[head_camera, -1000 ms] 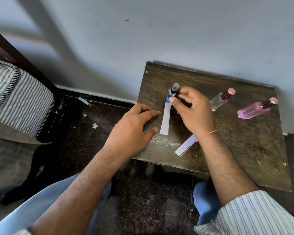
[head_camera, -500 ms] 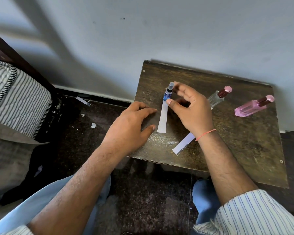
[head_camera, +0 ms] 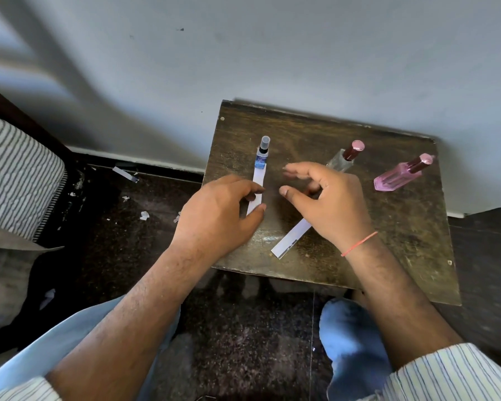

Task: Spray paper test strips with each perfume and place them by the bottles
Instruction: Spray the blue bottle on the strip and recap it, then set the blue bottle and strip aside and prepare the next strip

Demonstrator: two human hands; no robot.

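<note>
1. The blue vial [head_camera: 262,151] now stands alone near the back left of the stool [head_camera: 388,270]. Half a second ago the right hand [head_camera: 327,204] was pinching it; that hand has let go and drawn back toward the middle, its fingers loosely curled around nothing, thumb and forefinger apart.
2. The first strip [head_camera: 258,186] lies flat with its far end touching the vial's base and its length running back toward the person. It has kept that line over the last second.
3. The left hand [head_camera: 223,209] has slid forward onto the strip. Thumb and fingertips now touch its near end; a second ago they lay just beside it. The fingers look fairly straight, so this reads as pressing or nudging, though I cannot tell whether it is a true pinch.
4. My reading: the first bottle has its strip set by it, and this pair is as good as done. The left hand seems only to be straightening the paper.
5. A second strip [head_camera: 291,237] lies slantwise on the stool, partly under the right wrist, in the same place as before.
6. The clear bottle [head_camera: 343,160] and the pink bottle [head_camera: 399,176] stand at the back right, unmoved, with no strip beside either. They are probably next, and the free right hand is nearest the clear one.
</note>
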